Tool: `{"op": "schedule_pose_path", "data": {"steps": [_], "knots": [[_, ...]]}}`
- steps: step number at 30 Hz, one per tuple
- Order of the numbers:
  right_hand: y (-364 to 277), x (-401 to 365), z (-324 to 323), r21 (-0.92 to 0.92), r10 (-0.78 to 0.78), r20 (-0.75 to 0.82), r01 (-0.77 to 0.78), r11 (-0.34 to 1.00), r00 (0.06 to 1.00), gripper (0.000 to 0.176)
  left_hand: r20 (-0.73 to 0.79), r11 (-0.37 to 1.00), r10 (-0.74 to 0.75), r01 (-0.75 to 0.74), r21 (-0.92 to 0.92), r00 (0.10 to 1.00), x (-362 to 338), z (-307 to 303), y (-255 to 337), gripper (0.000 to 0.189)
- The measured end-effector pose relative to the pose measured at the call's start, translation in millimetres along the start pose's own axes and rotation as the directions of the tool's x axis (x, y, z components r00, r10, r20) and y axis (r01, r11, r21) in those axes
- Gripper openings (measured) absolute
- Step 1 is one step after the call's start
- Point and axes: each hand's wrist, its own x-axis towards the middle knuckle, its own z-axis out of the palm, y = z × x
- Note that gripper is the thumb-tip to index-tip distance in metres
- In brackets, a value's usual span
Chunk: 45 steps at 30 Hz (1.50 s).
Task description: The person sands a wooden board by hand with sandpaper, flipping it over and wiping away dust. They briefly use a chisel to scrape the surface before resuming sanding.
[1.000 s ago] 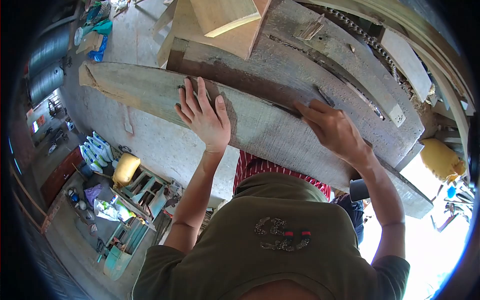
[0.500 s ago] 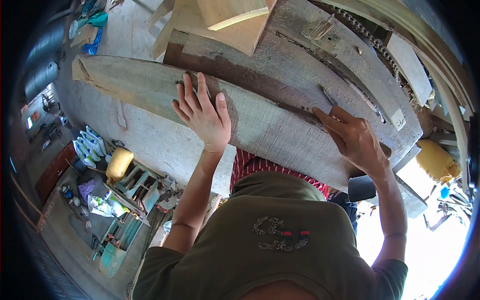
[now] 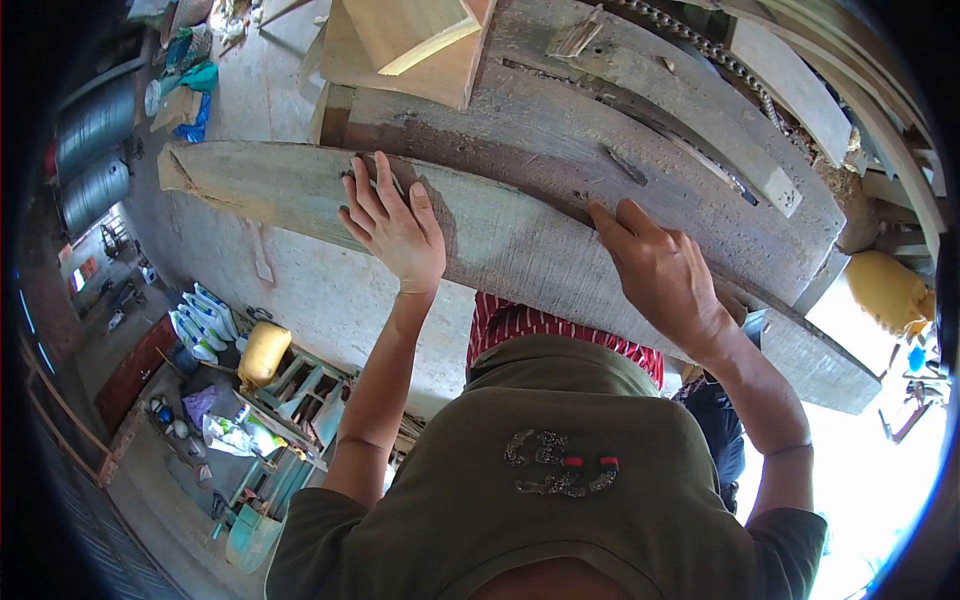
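Observation:
A long, curved, weathered wooden plank [image 3: 520,235] lies across in front of me. My left hand [image 3: 400,230] rests on its upper face, left of the middle, with fingers spread and nothing held. Beside its fingers a dark patch marks the wood. My right hand [image 3: 660,275] is over the right half of the plank. Its index fingertip reaches the far edge, and the other fingers are curled in. Whether something sits inside those fingers is hidden. Just beyond lies a dark thin sliver [image 3: 625,165] on a wider dusty board [image 3: 700,195].
Cut wood pieces [image 3: 400,35] stand at the far side, and a chain [image 3: 700,45] runs along the upper right. A yellow container [image 3: 885,290] is at right. On the floor at lower left are a yellow sack [image 3: 265,353] and a wooden rack [image 3: 300,385].
The view has shifted slightly. My right hand has turned a little, with its fingers more curled at the plank's edge. My left hand stays flat on the plank.

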Motion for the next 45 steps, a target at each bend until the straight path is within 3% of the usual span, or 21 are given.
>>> {"op": "schedule_pose_path", "data": {"steps": [3,5,7,10,12,15,16,18,21,22,23,25,29,31,32,33,35,37,40,43,45], "knots": [[-3,13,12,0.032,0.094,-0.104,-0.091,0.995,0.990,0.039,-0.002,1.000,0.009,-0.009,-0.013,1.000,-2,-2,2,0.053],[-8,31,12,0.038,0.006,-0.228,0.002,0.999,0.974,0.038,-0.042,1.000,0.003,-0.004,-0.013,0.999,2,-4,1,0.053],[-11,32,6,-0.041,-0.081,-0.231,0.073,0.996,0.970,0.038,-0.013,1.000,-0.008,0.008,0.013,1.000,0,-4,2,0.052],[8,46,-29,-0.452,-0.164,-0.248,0.036,0.891,0.955,0.042,-0.038,1.000,-0.019,0.019,0.005,0.999,3,-1,2,0.051],[16,66,-57,-0.454,-0.088,-0.328,-0.076,0.888,0.940,0.047,-0.054,0.999,-0.027,0.028,0.015,0.998,-3,-4,0,0.050],[54,95,-66,-0.403,-0.190,-0.325,0.046,0.914,0.926,0.047,-0.060,0.999,-0.029,0.030,0.024,0.998,1,-2,1,0.049],[64,99,-68,-0.421,-0.202,-0.325,0.050,0.906,0.924,0.047,-0.058,0.999,-0.026,0.028,0.034,0.998,-1,-2,1,0.049],[78,108,-68,-0.265,-0.152,-0.334,0.063,0.962,0.930,0.052,-0.068,0.999,-0.034,0.037,0.035,0.997,-3,-2,-1,0.049],[64,127,-55,-0.310,-0.152,-0.378,0.030,0.950,0.914,0.065,-0.102,1.000,-0.025,0.026,0.010,0.994,-2,-1,-1,0.049],[48,132,-56,-0.275,0.003,-0.305,-0.092,0.957,0.952,0.073,-0.089,0.999,-0.024,0.026,0.025,0.996,-3,-1,-1,0.049],[36,136,-63,-0.267,0.081,-0.223,-0.140,0.953,0.972,0.069,-0.073,0.999,-0.024,0.027,0.043,0.997,-4,-1,-2,0.049],[41,153,-62,-0.179,0.149,-0.248,-0.197,0.964,0.957,0.059,-0.078,0.999,-0.028,0.031,0.041,0.997,-2,-2,-1,0.048],[45,158,-64,-0.303,0.113,-0.293,-0.204,0.931,0.949,0.051,-0.083,0.999,-0.036,0.038,0.023,0.996,-5,-2,-2,0.048],[62,167,-62,-0.317,-0.099,-0.341,-0.015,0.948,0.935,0.049,-0.077,0.999,-0.037,0.038,0.022,0.996,-2,-2,-2,0.047],[69,170,-64,-0.196,0.052,-0.198,-0.091,0.976,0.979,0.046,-0.090,0.999,-0.033,0.034,0.012,0.995,-2,-2,-2,0.047],[81,168,-63,-0.186,0.067,-0.180,-0.100,0.977,0.981,0.046,-0.097,1.000,-0.027,0.028,0.000,0.995,-3,-2,-3,0.047],[105,158,-61,-0.246,-0.223,-0.187,0.174,0.954,0.957,0.038,-0.070,1.000,-0.030,0.030,-0.002,0.997,-4,-2,-3,0.047],[102,144,-63,-0.230,-0.181,-0.181,0.138,0.963,0.967,0.033,-0.114,1.000,-0.025,0.027,0.014,0.993,-4,1,-3,0.046],[96,134,-68,-0.420,-0.239,-0.150,0.157,0.894,0.959,0.035,-0.111,1.000,-0.019,0.021,0.010,0.994,-4,3,-5,0.047],[95,119,-61,-0.438,-0.300,-0.216,0.182,0.881,0.929,0.037,-0.120,1.000,0.000,0.000,-0.002,0.993,-4,5,-6,0.048],[97,97,-62,-0.396,-0.206,-0.162,0.127,0.909,0.965,0.039,-0.135,1.000,-0.019,0.017,-0.016,0.991,-5,8,-7,0.048]]}}
